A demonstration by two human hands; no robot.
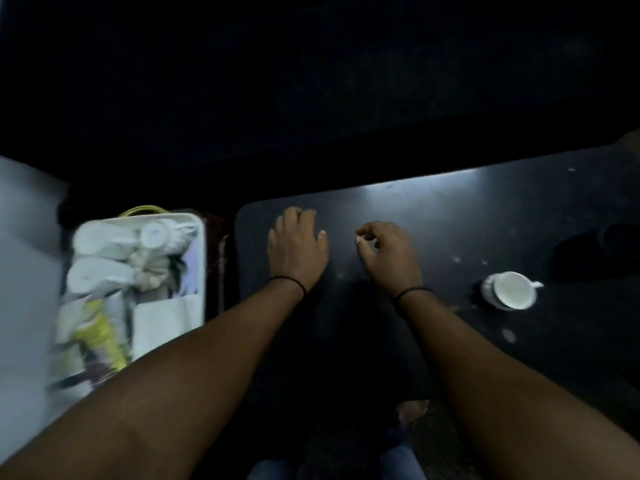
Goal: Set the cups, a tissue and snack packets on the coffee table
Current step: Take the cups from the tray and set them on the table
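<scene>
A white cup stands on the dark coffee table at the right. A white tray to the left of the table holds another white cup, white tissues and yellow snack packets, all blurred. My left hand hovers over the table's left end, fingers curled down, holding nothing. My right hand is beside it, fingers loosely curled with thumb and forefinger near each other and nothing visible between them.
A pale grey surface lies under and left of the tray. The area beyond the table is dark, and a dark shape sits at the table's right end. My knees in blue jeans show below the table edge.
</scene>
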